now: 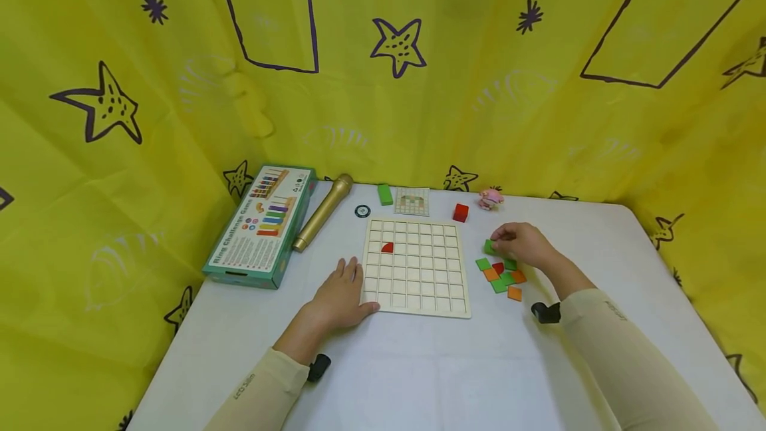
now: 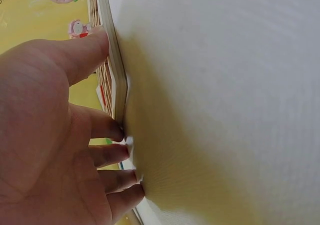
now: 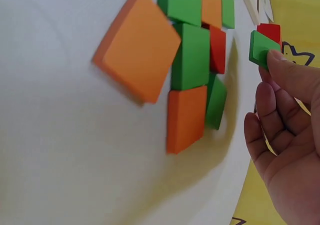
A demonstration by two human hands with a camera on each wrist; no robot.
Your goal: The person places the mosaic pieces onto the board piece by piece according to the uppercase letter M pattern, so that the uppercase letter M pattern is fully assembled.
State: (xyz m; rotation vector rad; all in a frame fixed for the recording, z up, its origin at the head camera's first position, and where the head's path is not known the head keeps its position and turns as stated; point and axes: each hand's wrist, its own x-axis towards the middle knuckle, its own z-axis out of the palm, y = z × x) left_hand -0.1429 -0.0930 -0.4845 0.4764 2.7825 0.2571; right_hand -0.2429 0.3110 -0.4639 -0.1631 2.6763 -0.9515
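A cream grid board (image 1: 419, 278) lies on the white table, with one red quarter-round tile (image 1: 387, 247) in a cell at its upper left. At the board's lower left corner rests my left hand (image 1: 340, 298), its thumb on the edge and its fingers spread alongside. My right hand (image 1: 525, 245) pinches a green square tile (image 3: 262, 47) between thumb and fingers, raised off the table to the right of the board. Just below that hand is a loose group of green, orange and red tiles, among them an orange tile (image 3: 140, 47) nearest the right wrist camera.
Behind the board are a printed grid card (image 1: 412, 202), a green block (image 1: 385, 194), a round chip (image 1: 362, 211), a red cube (image 1: 461, 212) and a pink figurine (image 1: 491, 198). At left lie a gold microphone (image 1: 323, 213) and a game box (image 1: 260, 228). A yellow curtain (image 1: 383, 118) hangs behind.
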